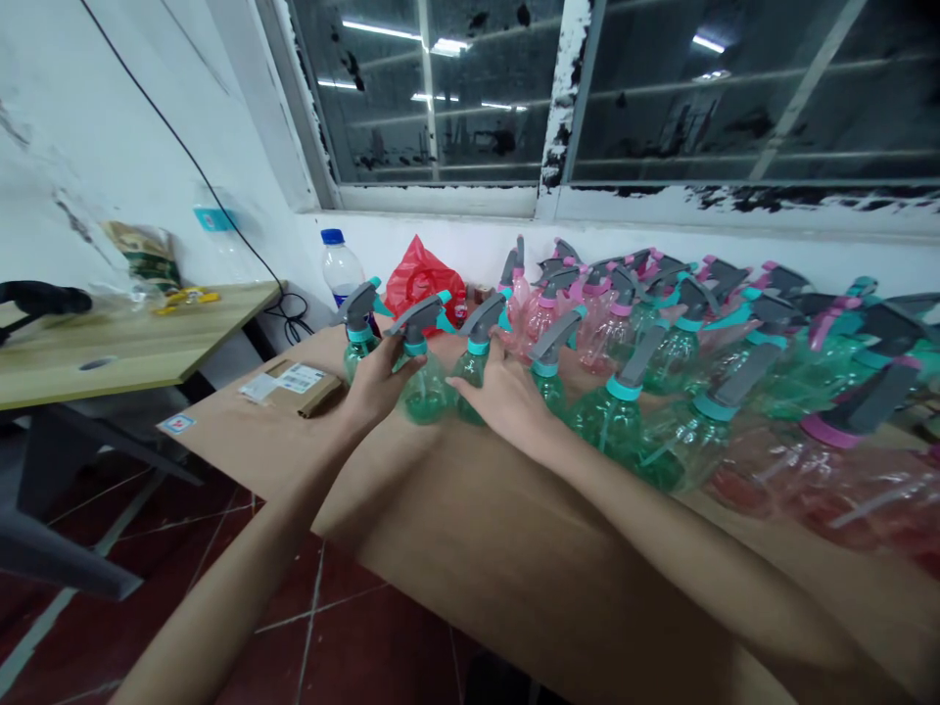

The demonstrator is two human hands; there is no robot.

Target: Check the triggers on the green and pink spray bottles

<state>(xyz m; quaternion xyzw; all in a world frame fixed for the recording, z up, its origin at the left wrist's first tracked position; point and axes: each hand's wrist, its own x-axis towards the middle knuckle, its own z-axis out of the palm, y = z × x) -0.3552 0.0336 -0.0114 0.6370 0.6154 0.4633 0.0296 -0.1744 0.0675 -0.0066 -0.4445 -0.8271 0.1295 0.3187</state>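
A row of green spray bottles with grey trigger heads and turquoise collars stands upright on the brown tabletop [441, 490]. My left hand [376, 387] is closed around the left side of one green spray bottle [424, 403], thumb across its front just below the collar. Another green spray bottle [359, 345] stands just left of that hand. My right hand [510, 392] wraps the right side of a third green spray bottle [470, 372], its thumb reaching over the front. Fingertips behind both bottles are partly hidden. Right of my right hand stands one more green bottle [549, 390].
Many pink and green spray bottles [624, 421] crowd the table's right side. Behind the row are a red plastic bag [418, 269] and a blue-capped bottle [342, 264]. A flat cardboard package [294, 384] lies at left. A wooden desk [139, 343] stands further left.
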